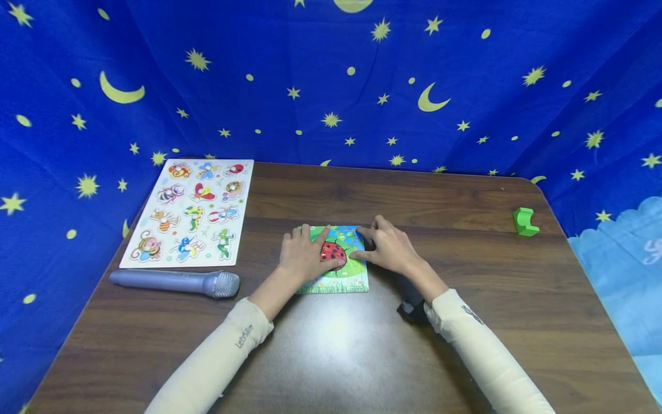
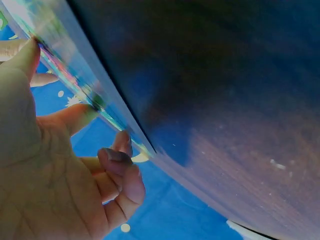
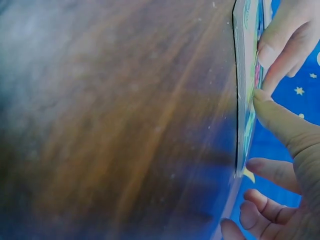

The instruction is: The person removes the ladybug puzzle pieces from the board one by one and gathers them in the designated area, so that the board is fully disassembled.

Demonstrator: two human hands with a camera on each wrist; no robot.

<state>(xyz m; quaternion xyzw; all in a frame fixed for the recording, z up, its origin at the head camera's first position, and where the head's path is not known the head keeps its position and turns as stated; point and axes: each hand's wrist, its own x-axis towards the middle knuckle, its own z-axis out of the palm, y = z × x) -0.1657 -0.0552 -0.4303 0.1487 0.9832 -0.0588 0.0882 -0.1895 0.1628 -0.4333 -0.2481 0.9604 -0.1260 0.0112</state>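
Observation:
A small square ladybug puzzle (image 1: 336, 286) lies flat on the table in front of me, a red spotted ladybug (image 1: 333, 253) at its middle. My left hand (image 1: 302, 254) covers its left part, thumb on the ladybug and index finger stretched toward the top edge. In the left wrist view, that hand's (image 2: 65, 150) thumb and index fingertip touch the puzzle face, while the other fingers bend beside it. From the right, my right hand (image 1: 389, 247) rests its thumb on the face, with the index finger at the upper right corner. The right wrist view shows its thumb (image 3: 277, 112) touching the surface.
A white peg puzzle board (image 1: 178, 225) with insect pieces lies at the back left. A grey-blue toy microphone (image 1: 176, 282) sits just in front of it. Far right is a green notched block (image 1: 525, 222). A blue star-and-moon cloth (image 1: 289, 63) hangs behind the wooden table (image 1: 331, 356).

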